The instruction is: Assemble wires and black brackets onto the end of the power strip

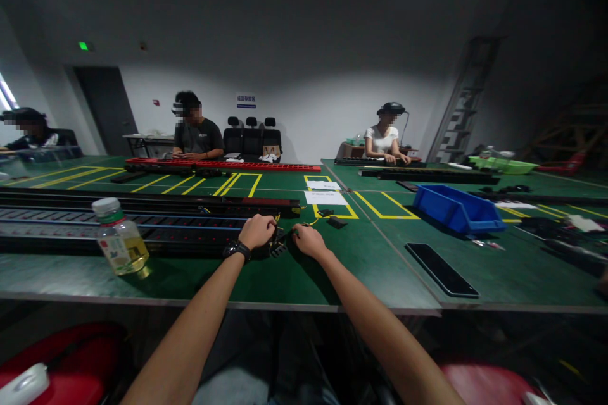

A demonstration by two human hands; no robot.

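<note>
My left hand (pixel 259 231), with a dark watch on its wrist, is closed at the right end of a long black slotted rail (pixel 190 231). Its fingertips are at a small black end part (pixel 278 247); what they grip is hidden. Just to the right, my right hand (pixel 308 242) has its fingers curled together over the table, and whatever is in them is too small to make out. A thin yellow wire (pixel 314 223) shows beside its knuckles. Small black pieces (pixel 337 222) lie beyond that hand.
A bottle of yellow liquid (pixel 122 243) stands in front of the rail. On the right are a blue bin (pixel 456 210) and a phone (pixel 441 270). White paper labels (pixel 325 197) lie on the green table (pixel 375 266). Co-workers sit across and at far left.
</note>
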